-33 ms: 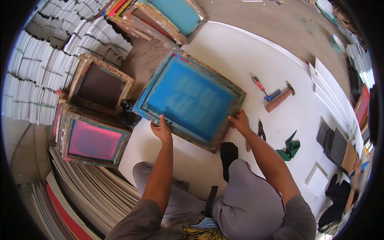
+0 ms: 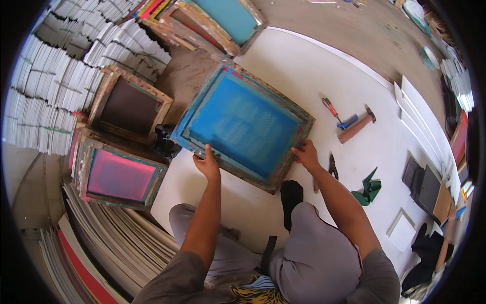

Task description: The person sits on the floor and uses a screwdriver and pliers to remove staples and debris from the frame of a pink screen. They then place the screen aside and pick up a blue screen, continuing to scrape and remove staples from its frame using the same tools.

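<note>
A screen printing frame (image 2: 243, 121) with blue mesh and a worn, paint-stained wooden border is tilted in front of me, with faint pale markings across its mesh. My left hand (image 2: 207, 164) grips its near left edge, thumb on top and the other fingers hidden below. At the near right corner, my right hand (image 2: 306, 156) pinches the border between thumb and fingers. Whether the frame's far side rests on anything is hard to make out.
On the white board (image 2: 298, 66) to the right lie a hammer (image 2: 357, 128), screwdriver (image 2: 330, 107), pliers (image 2: 332, 166) and green folded piece (image 2: 368, 190). More frames (image 2: 121, 175) lean at left, near stacked white sheets (image 2: 45, 116). Another person's hand (image 2: 450, 228) shows far right.
The whole view has shifted very slightly, with the scene a little further right. Both hands keep the same hold on the screen printing frame.
</note>
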